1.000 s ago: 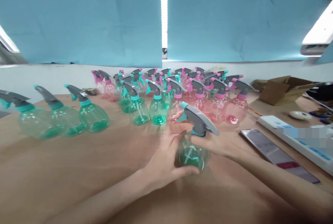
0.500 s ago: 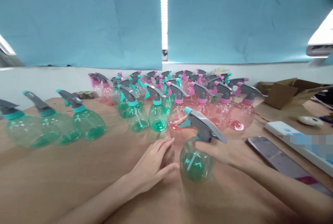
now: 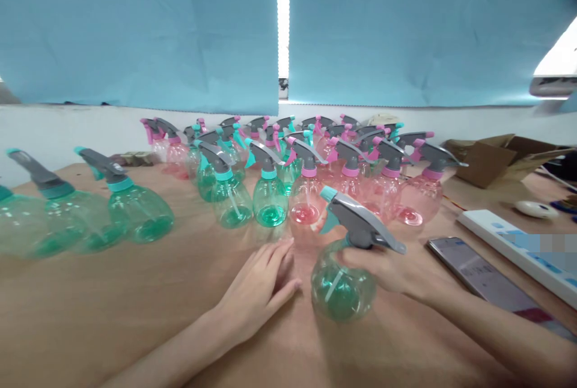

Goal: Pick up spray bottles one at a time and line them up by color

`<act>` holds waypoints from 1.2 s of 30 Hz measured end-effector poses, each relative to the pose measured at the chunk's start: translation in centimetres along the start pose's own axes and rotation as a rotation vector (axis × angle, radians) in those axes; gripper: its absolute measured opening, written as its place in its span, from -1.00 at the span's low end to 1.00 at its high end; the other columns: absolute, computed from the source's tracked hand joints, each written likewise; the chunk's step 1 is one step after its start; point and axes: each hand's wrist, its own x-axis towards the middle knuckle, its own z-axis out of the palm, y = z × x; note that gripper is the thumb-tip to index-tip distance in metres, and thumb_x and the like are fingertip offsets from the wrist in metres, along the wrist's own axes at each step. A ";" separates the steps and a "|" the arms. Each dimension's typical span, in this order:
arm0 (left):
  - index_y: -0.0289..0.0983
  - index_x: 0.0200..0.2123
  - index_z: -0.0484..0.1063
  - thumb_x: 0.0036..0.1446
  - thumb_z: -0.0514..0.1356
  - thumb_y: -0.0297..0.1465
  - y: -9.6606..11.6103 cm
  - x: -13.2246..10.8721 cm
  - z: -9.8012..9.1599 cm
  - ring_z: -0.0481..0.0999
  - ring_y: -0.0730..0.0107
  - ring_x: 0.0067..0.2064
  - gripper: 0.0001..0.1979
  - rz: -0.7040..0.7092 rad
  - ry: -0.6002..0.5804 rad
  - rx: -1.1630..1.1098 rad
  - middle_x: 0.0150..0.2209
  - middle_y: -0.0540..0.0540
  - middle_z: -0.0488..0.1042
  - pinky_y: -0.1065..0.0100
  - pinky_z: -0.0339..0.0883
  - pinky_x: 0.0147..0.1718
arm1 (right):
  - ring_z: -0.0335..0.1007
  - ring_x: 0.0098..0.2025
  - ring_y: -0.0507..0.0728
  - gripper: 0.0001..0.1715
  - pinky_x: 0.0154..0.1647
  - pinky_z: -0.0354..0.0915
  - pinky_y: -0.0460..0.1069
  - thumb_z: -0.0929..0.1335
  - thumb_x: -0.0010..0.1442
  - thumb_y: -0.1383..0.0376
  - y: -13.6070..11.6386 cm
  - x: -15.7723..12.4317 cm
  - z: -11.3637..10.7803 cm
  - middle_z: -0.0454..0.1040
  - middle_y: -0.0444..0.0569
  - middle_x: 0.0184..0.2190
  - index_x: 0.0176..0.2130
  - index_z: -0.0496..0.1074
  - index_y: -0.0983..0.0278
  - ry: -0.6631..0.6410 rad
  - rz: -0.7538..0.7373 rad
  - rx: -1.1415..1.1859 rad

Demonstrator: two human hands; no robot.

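A clear green spray bottle [image 3: 340,295] with a grey head and turquoise nozzle is in my right hand [image 3: 378,265]. That hand wraps the bottle's neck from behind, its fingers partly hidden by the bottle and head. The bottle tilts slightly, its nozzle pointing left. Just left of it, my left hand [image 3: 259,280] rests on the table with fingers stretched out, holding nothing. Behind both hands stand a green spray bottle [image 3: 270,199] and a pink spray bottle [image 3: 306,199], the closest of a large group.
More green spray bottles [image 3: 142,211] stand in a row at the left. On the right lie a phone [image 3: 473,274], a white power strip [image 3: 496,229] and a white mouse [image 3: 536,209]. An open cardboard box [image 3: 484,163] sits farther back, before a wall with blue covering [image 3: 406,27].
The view has turned a little, shifting the left row of bottles toward the left edge. My right hand still holds the green bottle, which has barely moved. My left hand stays flat.
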 end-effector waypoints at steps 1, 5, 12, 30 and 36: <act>-0.19 0.22 0.06 0.29 0.09 -0.24 0.0 0.0 0.0 0.27 0.10 0.19 -0.51 0.000 -0.004 0.011 0.19 -0.20 0.27 0.04 0.21 0.11 | -0.13 -0.70 -0.06 -0.83 -0.75 -0.05 -0.10 0.24 -0.22 0.43 0.2 0.0 0.0 0.08 -0.27 -0.68 -0.56 0.16 0.16 -0.005 -0.009 0.008; -0.21 0.21 0.11 0.29 0.09 -0.26 0.1 0.0 0.0 0.27 0.10 0.19 -0.53 0.010 -0.017 0.054 0.18 -0.20 0.28 0.06 0.21 0.11 | 0.16 -0.61 -0.02 -0.60 -0.57 0.25 -0.08 0.24 -0.17 0.45 1.5 0.2 0.1 0.39 -0.20 -0.45 -0.31 0.40 0.11 -0.025 -0.153 -0.025; -0.26 0.15 0.23 0.28 0.11 -0.27 0.4 0.1 -0.1 0.29 0.07 0.16 -0.59 0.002 -0.039 0.105 0.16 -0.23 0.28 0.05 0.23 0.09 | 0.47 -0.38 0.06 -0.33 -0.22 0.44 0.00 0.26 -0.09 0.49 3.4 0.3 0.5 0.53 -0.15 -0.30 0.02 0.37 0.07 -0.050 -0.140 -0.045; -0.20 0.19 0.18 0.29 0.09 -0.26 0.3 0.1 0.0 0.29 0.07 0.15 -0.57 0.021 -0.020 0.086 0.15 -0.20 0.29 0.04 0.22 0.08 | 0.42 -0.54 0.04 -0.95 -0.49 0.37 -0.06 0.27 0.06 0.31 2.8 0.1 0.7 0.45 -0.21 -0.57 -0.41 0.32 0.15 0.027 -0.100 -0.251; -0.21 0.18 0.20 0.29 0.10 -0.26 0.5 0.1 -0.1 0.29 0.07 0.14 -0.58 0.010 -0.032 0.096 0.15 -0.21 0.29 0.05 0.23 0.07 | 0.44 -0.51 0.04 -0.93 -0.49 0.37 -0.09 0.27 0.04 0.31 2.6 0.1 0.7 0.44 -0.21 -0.58 -0.42 0.35 0.15 0.067 -0.091 -0.288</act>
